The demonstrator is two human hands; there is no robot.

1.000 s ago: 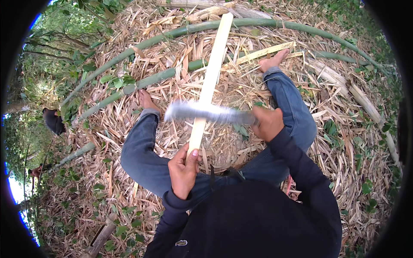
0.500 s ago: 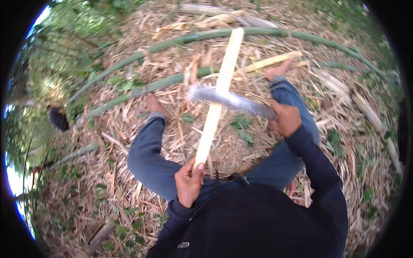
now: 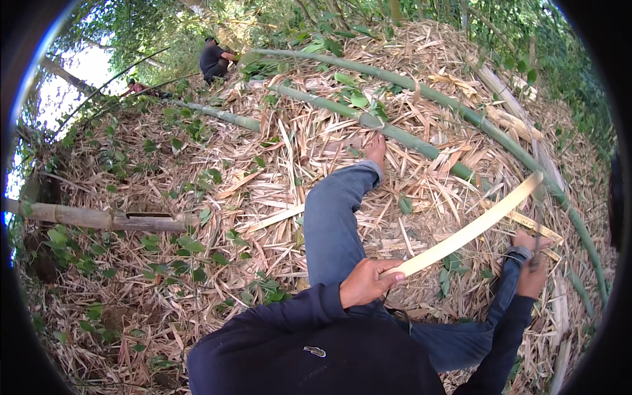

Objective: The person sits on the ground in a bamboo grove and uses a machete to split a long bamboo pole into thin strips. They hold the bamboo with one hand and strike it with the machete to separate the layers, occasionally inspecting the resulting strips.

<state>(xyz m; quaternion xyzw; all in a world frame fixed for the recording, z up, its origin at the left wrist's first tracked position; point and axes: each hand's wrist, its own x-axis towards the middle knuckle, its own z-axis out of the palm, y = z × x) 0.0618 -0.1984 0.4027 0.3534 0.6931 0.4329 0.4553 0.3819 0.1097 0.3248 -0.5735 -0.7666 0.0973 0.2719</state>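
Note:
My left hand [image 3: 366, 283] is closed around the near end of a pale split bamboo strip [image 3: 466, 232], thumb on top. The strip slants up and to the right over my legs, bowing slightly. At the right, my right hand [image 3: 532, 279] is wrapped round the handle of a long-bladed knife, probably a machete. Its blade [image 3: 539, 214] points away from me and is seen almost edge-on, thin and blurred, near the strip's far end. I cannot tell whether blade and strip touch.
Green bamboo poles [image 3: 408, 139] lie beyond my bare feet. Short pale bamboo pieces [image 3: 536, 227] lie by my right foot. Dry leaf litter [image 3: 243, 197] covers the ground. A cut bamboo pole [image 3: 99, 216] lies at the left. Another person [image 3: 214, 60] sits far off, upper left.
The view has swung left, so my legs and hands appear further right. The knife, earlier crossing the middle of the strip, is now at its far end, pointing away.

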